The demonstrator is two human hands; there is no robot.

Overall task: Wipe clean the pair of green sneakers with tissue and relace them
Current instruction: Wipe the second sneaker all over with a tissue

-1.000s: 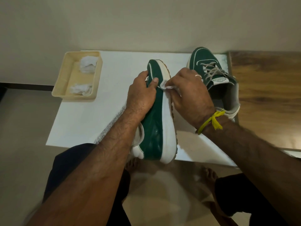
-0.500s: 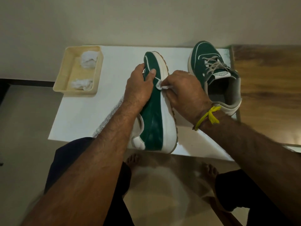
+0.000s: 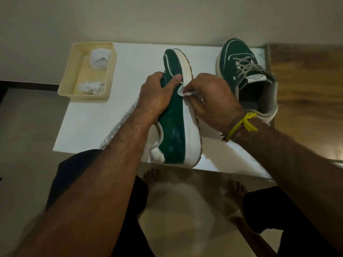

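Observation:
A green sneaker with a thick white sole (image 3: 176,130) lies on its side at the middle of the white table top (image 3: 92,123), heel toward me. My left hand (image 3: 156,97) grips its upper, thumb across the green side. My right hand (image 3: 209,97) pinches a small white tissue (image 3: 182,92) against the sole's edge, just beside my left thumb. The second green sneaker (image 3: 239,71) stands upright at the back right, grey laces threaded through its eyelets.
A cream plastic tray (image 3: 71,84) at the table's back left holds two crumpled tissues (image 3: 99,59). A grey cloth strip (image 3: 118,128) shows under my left forearm. A wooden surface (image 3: 306,89) adjoins the table on the right. My bare feet are below the front edge.
My right hand with the tissue has slid slightly toward me along the sole's edge. My left hand keeps its grip on the sneaker. The camera view has shifted a little.

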